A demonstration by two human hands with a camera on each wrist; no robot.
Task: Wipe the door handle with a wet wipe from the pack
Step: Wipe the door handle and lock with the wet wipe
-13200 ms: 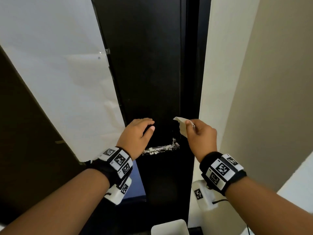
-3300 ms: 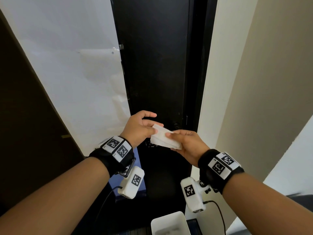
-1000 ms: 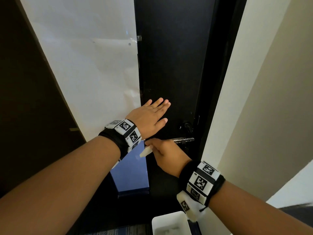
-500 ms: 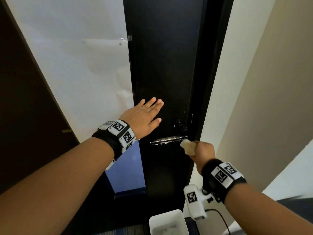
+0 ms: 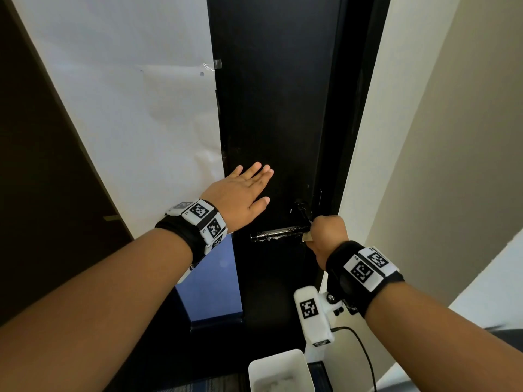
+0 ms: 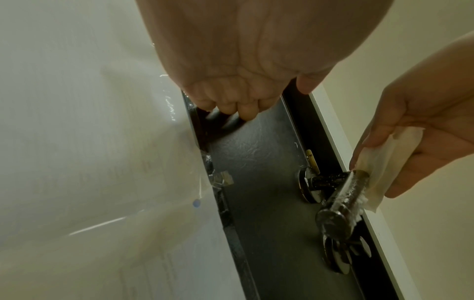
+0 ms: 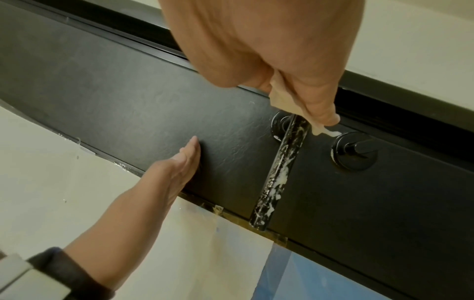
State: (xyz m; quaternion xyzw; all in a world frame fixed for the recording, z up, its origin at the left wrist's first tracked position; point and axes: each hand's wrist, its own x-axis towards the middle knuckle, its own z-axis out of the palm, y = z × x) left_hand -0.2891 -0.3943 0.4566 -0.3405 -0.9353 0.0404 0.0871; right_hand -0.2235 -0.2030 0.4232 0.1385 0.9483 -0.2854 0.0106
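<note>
A dark lever door handle (image 5: 278,232) streaked with white residue sticks out of the black door (image 5: 271,108). My right hand (image 5: 328,236) holds a folded white wet wipe (image 6: 384,160) against the handle's pivot end, next to the round rose (image 6: 309,186). In the right wrist view the wipe (image 7: 290,101) hangs from my fingers over the handle (image 7: 279,168), with a blob of white residue at its tip. My left hand (image 5: 240,193) lies flat on the door, fingers straight, up and left of the handle. The wipe pack is not in view.
White paper (image 5: 127,108) is taped over the panel left of the door. A round thumb-turn lock (image 7: 355,151) sits beside the handle. A white bin (image 5: 281,372) stands on the floor below. The cream wall (image 5: 438,137) is on the right.
My right hand with the wipe has moved from just off the door's edge onto the handle's pivot end. The left hand stays flat on the door.
</note>
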